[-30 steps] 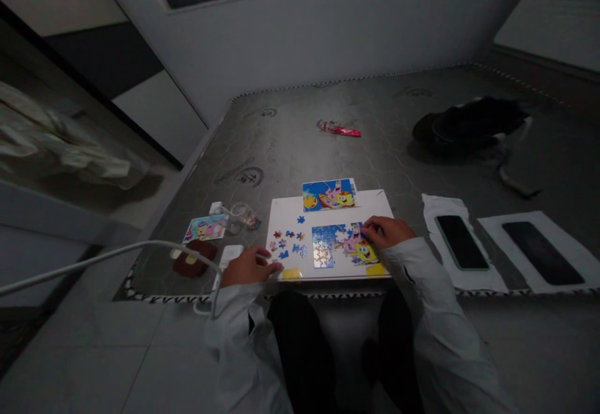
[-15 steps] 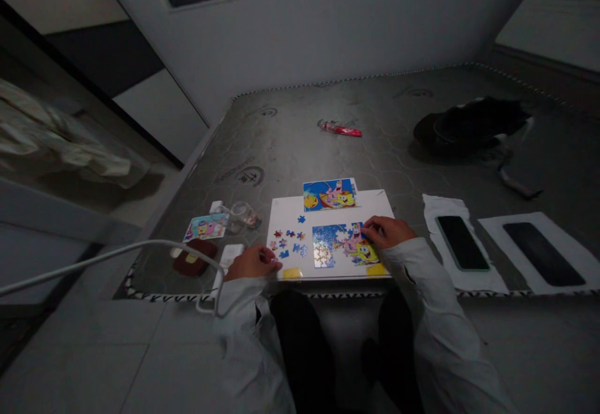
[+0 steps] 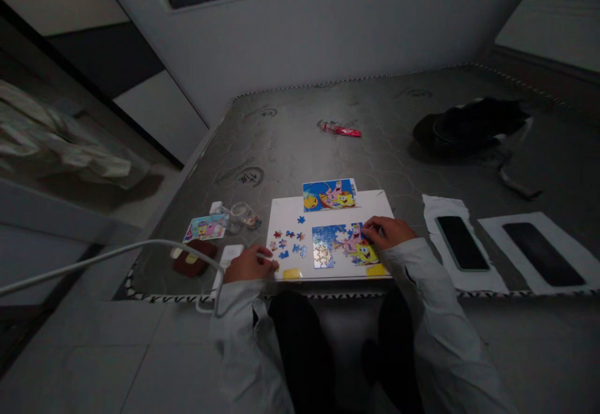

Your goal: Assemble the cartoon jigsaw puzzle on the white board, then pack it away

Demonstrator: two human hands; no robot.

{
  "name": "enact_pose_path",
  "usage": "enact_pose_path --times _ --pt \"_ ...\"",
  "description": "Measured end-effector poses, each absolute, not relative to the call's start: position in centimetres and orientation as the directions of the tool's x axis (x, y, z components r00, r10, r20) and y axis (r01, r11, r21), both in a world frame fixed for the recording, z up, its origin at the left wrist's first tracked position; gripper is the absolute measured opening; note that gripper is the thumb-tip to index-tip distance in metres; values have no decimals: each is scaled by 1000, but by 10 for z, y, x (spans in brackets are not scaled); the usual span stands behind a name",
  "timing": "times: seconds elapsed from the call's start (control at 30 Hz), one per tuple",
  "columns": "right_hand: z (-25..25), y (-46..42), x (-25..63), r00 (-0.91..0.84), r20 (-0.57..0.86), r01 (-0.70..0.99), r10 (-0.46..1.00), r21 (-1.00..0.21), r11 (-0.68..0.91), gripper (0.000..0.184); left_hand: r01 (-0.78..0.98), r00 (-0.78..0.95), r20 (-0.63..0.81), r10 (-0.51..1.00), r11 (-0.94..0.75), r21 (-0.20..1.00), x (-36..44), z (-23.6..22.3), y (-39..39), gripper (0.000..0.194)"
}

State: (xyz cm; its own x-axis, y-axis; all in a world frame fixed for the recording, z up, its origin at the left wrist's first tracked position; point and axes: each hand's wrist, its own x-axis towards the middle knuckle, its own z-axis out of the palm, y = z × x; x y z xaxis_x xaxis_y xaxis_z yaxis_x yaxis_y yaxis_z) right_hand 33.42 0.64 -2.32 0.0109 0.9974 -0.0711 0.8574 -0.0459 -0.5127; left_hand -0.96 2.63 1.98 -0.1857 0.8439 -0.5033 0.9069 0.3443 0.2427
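Observation:
A white board (image 3: pixel 375 209) lies at the front edge of a grey mattress (image 3: pixel 300 157). On it sits a partly assembled cartoon jigsaw puzzle (image 3: pixel 340 245), with a gap of unfilled white at its lower left. My right hand (image 3: pixel 388 232) rests on the puzzle's right part, fingertips pressed to it. My left hand (image 3: pixel 248 264) is at the board's near left edge, fingertips beside several loose puzzle pieces (image 3: pixel 287 242). A picture card (image 3: pixel 329 195) lies at the board's far edge. Whether either hand pinches a piece is hidden.
Left of the board are a small picture card (image 3: pixel 205 227), a clear plastic bag (image 3: pixel 244 215), a dark red pouch (image 3: pixel 193 259) and a white cable (image 3: pixel 117 252). Right are several phones, one (image 3: pixel 462 242) on white paper. A red tube (image 3: pixel 340 130) and black cloth (image 3: pixel 469 123) lie farther back.
My left hand has shifted slightly along the board's near left edge. My right hand stays on the puzzle, and the loose pieces look unmoved.

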Motion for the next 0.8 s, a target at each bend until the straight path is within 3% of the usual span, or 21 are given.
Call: enact_pose_path --times 0.37,0.8 --pt "-22 6 335 10 -56 859 998 -511 -37 20 890 -255 -356 899 362 276 7 20 20 20" --pt "-25 7 336 28 -66 856 997 -514 -58 22 888 -272 -335 902 370 275 21 24 15 22"
